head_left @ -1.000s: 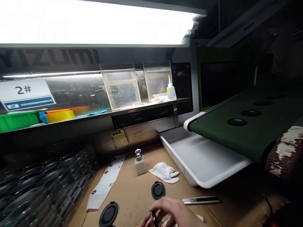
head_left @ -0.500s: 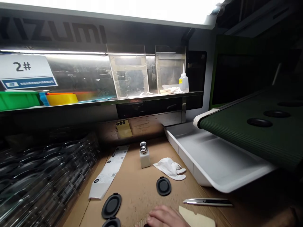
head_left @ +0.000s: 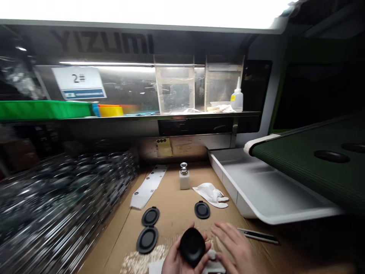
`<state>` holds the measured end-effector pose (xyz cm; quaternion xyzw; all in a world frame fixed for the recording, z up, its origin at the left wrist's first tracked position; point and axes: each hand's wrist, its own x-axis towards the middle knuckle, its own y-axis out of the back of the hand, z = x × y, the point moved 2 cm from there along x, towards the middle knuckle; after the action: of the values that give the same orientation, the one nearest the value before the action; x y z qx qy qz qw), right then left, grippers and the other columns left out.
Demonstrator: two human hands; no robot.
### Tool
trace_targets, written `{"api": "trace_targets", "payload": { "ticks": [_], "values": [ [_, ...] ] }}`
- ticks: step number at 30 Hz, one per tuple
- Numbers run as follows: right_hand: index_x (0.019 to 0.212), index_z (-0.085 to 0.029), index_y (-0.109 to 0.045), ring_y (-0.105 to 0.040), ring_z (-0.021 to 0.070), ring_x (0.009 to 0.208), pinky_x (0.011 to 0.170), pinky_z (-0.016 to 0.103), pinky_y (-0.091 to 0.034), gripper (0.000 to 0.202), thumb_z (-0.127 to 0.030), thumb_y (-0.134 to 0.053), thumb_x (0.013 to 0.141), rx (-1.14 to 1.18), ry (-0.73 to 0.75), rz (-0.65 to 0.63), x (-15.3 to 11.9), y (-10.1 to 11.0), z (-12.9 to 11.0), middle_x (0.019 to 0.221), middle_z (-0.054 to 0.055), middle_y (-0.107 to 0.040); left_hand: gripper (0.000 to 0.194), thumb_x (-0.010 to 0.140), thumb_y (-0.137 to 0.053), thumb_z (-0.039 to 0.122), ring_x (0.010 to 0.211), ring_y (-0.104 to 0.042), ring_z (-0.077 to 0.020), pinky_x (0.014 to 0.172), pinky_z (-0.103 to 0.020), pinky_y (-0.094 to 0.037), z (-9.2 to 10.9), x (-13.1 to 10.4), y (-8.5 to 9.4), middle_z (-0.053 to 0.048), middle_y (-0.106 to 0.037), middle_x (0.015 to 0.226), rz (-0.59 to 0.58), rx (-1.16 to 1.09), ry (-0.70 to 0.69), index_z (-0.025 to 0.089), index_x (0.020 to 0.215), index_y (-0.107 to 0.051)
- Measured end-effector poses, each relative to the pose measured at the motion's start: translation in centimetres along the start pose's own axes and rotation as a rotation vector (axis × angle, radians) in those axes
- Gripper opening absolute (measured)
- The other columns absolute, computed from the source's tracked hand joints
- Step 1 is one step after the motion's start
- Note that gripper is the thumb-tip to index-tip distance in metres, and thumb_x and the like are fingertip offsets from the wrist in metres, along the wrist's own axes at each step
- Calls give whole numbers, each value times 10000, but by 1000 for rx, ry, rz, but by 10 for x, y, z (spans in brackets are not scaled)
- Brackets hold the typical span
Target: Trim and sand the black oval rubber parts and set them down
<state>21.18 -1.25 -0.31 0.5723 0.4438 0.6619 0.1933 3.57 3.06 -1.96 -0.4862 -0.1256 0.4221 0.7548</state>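
In my left hand [head_left: 174,258] rests a smooth black oval lid [head_left: 192,246], with the fingers curled around its edge. My right hand [head_left: 235,247] is just right of it, fingers stretched and apart. A small white piece [head_left: 211,254], perhaps cloth or paper, lies between the two hands; whether the right thumb touches it I cannot tell. Two black lids with tabs, one upper [head_left: 150,216] and one lower [head_left: 147,239], lie on the cardboard to the left. Another black lid [head_left: 202,210] lies beyond my hands, near a white glove [head_left: 211,195].
A pump-top bottle [head_left: 184,179] stands on the cardboard [head_left: 173,207], with a label strip [head_left: 149,186] to its left. The utility knife [head_left: 258,236] lies right. A white tray [head_left: 245,186] sits below the green conveyor [head_left: 299,167]. Stacked clear plastic trays [head_left: 71,205] fill the left.
My view has swung left. Both hands now show at the bottom, and the black lid is in plain sight in my left hand. Earlier only one hand showed at the lower edge.
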Motion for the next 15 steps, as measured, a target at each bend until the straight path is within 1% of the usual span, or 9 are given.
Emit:
{"api": "trace_targets", "payload": {
  "ticks": [3, 5, 7, 9, 11, 13, 15],
  "values": [
    [1087, -210, -628, -636, 239, 913, 729, 319, -558, 361, -365, -534, 774, -38, -9, -4, -19, 7, 8, 1057, 77, -643, 413, 788, -512, 290, 1025, -592, -263, 927, -394, -374, -1, -2, 1, -143, -652, 1079, -78, -74, -56, 155, 1178, -537],
    [1061, -205, -645, -649, 240, 870, 681, 303, -571, 371, -377, -567, 740, -44, 8, -13, -29, 3, 13, 1021, 75, -657, 369, 787, -508, 278, 1047, -577, -262, 955, -416, -340, -1, -5, 0, -152, -647, 1078, -85, -122, -79, 149, 1128, -564],
    [1068, -227, -641, -646, 236, 884, 684, 297, -571, 389, -398, -579, 725, -45, 0, -44, -37, -6, 17, 1043, 62, -650, 297, 802, -497, 314, 1049, -572, -250, 962, -416, -327, -3, -9, -3, -141, -644, 1074, -74, -160, -108, 159, 1034, -598],
    [1115, -260, -609, -624, 234, 944, 738, 313, -560, 413, -426, -558, 741, -46, -47, -102, -41, -15, 18, 1101, 47, -625, 273, 814, -486, 384, 1011, -585, -231, 936, -400, -344, -5, -12, -6, -116, -648, 1049, -56, -190, -134, 179, 951, -603],
    [1149, -281, -582, -600, 236, 994, 795, 340, -541, 428, -453, -528, 761, -39, -97, -165, -40, -21, 20, 1139, 37, -605, 278, 814, -476, 439, 942, -603, -216, 874, -381, -377, -7, -13, -8, -96, -654, 1002, -42, -212, -148, 200, 905, -586],
    [1149, -277, -583, -595, 238, 1004, 817, 347, -530, 429, -463, -513, 768, -7, -105, -220, -35, -22, 23, 1133, 39, -608, 262, 820, -464, 448, 891, -611, -204, 806, -356, -396, -8, -13, -10, -85, -657, 973, -26, -224, -155, 221, 905, -564],
    [1122, -274, -601, -602, 223, 990, 815, 319, -529, 391, -432, -503, 778, 55, -97, -254, -27, -18, 28, 1105, 36, -624, 251, 834, -444, 439, 884, -610, -204, 761, -336, -398, -10, -11, -10, -83, -657, 975, -9, -233, -158, 237, 942, -548]
  ]
}}
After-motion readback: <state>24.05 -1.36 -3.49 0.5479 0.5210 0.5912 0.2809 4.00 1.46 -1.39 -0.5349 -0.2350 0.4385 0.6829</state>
